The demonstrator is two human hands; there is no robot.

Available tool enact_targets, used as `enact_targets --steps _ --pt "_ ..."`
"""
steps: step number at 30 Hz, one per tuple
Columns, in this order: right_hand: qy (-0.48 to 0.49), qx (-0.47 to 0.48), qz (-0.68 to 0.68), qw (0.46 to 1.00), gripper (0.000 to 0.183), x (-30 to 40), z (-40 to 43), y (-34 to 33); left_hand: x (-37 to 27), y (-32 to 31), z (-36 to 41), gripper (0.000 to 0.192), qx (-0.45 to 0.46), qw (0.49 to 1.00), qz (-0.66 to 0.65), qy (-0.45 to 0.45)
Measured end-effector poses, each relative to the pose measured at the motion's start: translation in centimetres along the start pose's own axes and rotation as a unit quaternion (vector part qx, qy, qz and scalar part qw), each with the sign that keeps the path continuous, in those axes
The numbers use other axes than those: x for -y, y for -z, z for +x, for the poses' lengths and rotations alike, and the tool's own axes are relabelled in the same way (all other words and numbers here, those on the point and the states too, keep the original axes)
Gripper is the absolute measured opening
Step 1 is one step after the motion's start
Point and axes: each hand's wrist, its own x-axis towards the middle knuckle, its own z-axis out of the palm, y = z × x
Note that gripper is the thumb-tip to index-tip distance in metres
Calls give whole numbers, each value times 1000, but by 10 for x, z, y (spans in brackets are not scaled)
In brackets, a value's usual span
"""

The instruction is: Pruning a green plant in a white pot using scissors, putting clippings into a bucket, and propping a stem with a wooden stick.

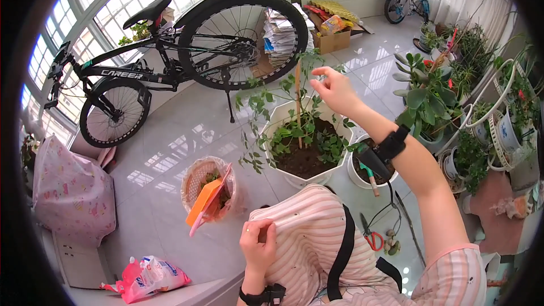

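Observation:
Before me stands a white octagonal planter [342, 159] with dark soil, leafy plants [280, 136] and an upright wooden stake [298, 110]. My right hand [333, 89] is raised beside the top of the stake, thumb and forefinger apart, with no object visible between them. My left hand [258, 242] is at my lap, its fingers curled by the striped fabric [306, 229]; whether it pinches the cloth is unclear. Right of the planter, a green-handled tool [368, 174] stands in a smaller white pot [356, 178]. Red-handled scissors or shears [374, 240] lie on the floor.
A lined pink wastebasket [187, 187] holds plant scraps, an orange object [203, 202] and a pink one. A black bicycle [170, 59] stands behind, near stacked papers [280, 38] and a cardboard box [335, 42]. Several potted plants [433, 102] line the right side. A pink bag [153, 278] lies lower left.

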Motion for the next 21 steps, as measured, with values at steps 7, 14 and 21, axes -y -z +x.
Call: enact_targets --steps 7,14,21 --pt "-13 -19 -23 999 21 -39 -55 17 0 -4 2 8 -1 1000 -3 -8" --pt "-105 78 13 991 15 -102 -200 17 3 3 -6 7 -14 999 2 32" --pt "-374 70 133 915 17 -174 -344 24 10 2 -1 7 2 999 4 38"
